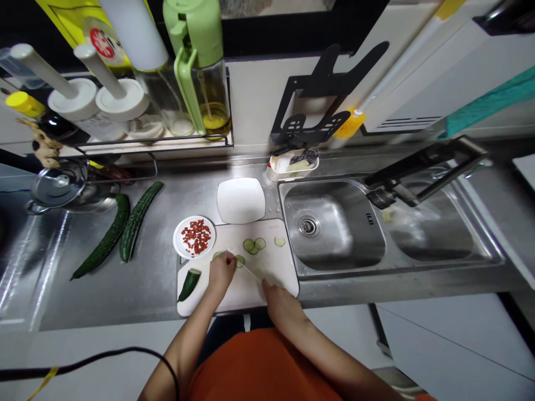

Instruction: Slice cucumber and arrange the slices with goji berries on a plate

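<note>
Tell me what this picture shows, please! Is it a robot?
No robot, just a person! The camera is worn on their head, looking forward and down. Their bare right hand holds something thin and pale, too small to name. Their left hand is near a cucumber slice; whether it pinches anything is hard to tell. On the cutting board lie more slices and a cucumber chunk; at its far left corner is a plate of red bits.
</note>
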`<state>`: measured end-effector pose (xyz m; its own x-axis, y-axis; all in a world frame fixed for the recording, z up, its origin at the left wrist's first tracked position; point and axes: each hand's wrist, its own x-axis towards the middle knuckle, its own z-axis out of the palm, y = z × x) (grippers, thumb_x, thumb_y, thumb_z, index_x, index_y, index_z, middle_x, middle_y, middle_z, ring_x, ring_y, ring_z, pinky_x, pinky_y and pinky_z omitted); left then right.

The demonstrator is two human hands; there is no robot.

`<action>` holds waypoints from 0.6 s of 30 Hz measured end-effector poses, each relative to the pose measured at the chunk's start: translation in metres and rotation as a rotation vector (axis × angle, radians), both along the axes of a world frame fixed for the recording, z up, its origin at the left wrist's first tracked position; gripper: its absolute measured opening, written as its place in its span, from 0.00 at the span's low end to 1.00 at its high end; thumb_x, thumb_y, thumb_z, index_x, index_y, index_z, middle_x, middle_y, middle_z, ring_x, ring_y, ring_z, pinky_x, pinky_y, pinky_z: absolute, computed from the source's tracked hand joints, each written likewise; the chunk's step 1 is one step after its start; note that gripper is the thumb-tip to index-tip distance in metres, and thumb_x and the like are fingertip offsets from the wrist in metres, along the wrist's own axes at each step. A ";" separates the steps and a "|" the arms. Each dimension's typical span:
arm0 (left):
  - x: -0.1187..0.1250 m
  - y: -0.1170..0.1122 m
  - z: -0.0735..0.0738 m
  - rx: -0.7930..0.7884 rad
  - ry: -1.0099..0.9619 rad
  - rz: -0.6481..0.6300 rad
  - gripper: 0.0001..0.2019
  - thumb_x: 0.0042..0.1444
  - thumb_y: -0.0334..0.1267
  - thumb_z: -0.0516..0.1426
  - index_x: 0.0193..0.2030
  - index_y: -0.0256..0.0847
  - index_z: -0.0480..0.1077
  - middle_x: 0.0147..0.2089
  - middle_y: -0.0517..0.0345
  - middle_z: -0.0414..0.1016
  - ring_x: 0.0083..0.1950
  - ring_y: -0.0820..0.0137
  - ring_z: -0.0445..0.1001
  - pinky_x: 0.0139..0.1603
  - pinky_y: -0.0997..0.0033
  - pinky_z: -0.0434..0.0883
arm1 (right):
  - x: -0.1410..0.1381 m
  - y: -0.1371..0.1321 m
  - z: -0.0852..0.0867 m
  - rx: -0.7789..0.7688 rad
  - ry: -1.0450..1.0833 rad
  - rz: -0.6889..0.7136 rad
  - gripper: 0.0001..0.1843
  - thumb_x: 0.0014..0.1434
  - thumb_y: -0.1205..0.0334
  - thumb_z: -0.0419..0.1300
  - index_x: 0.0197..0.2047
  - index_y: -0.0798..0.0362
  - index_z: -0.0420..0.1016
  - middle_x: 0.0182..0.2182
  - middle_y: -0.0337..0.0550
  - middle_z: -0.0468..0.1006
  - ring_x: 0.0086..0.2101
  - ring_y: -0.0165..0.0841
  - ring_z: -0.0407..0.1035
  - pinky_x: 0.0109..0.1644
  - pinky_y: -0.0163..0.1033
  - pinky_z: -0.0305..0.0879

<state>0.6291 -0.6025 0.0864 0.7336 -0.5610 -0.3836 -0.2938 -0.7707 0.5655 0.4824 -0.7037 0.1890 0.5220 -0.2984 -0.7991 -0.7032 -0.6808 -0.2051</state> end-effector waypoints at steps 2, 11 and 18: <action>0.000 -0.001 0.001 0.001 0.001 0.005 0.06 0.50 0.33 0.53 0.28 0.41 0.72 0.27 0.60 0.74 0.30 0.74 0.68 0.34 0.75 0.59 | -0.004 -0.001 0.000 0.012 -0.004 0.003 0.25 0.55 0.79 0.39 0.51 0.54 0.64 0.39 0.52 0.76 0.39 0.41 0.72 0.35 0.38 0.64; -0.004 -0.001 0.003 -0.057 0.008 0.023 0.06 0.50 0.34 0.53 0.25 0.41 0.70 0.24 0.63 0.72 0.27 0.75 0.67 0.32 0.76 0.59 | -0.043 -0.004 -0.005 0.074 0.011 -0.039 0.27 0.55 0.77 0.39 0.55 0.55 0.63 0.41 0.52 0.76 0.41 0.40 0.72 0.38 0.39 0.62; 0.002 0.020 0.015 -0.149 -0.023 0.124 0.09 0.52 0.39 0.52 0.30 0.41 0.72 0.26 0.63 0.73 0.27 0.75 0.68 0.32 0.77 0.62 | -0.046 -0.007 -0.004 0.064 0.003 -0.032 0.27 0.54 0.78 0.39 0.53 0.55 0.65 0.39 0.51 0.76 0.40 0.38 0.72 0.38 0.37 0.62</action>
<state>0.6311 -0.5824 0.1017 0.8082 -0.5154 -0.2851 -0.2162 -0.7098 0.6704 0.4366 -0.7111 0.1851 0.5101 -0.2632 -0.8189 -0.7254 -0.6432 -0.2452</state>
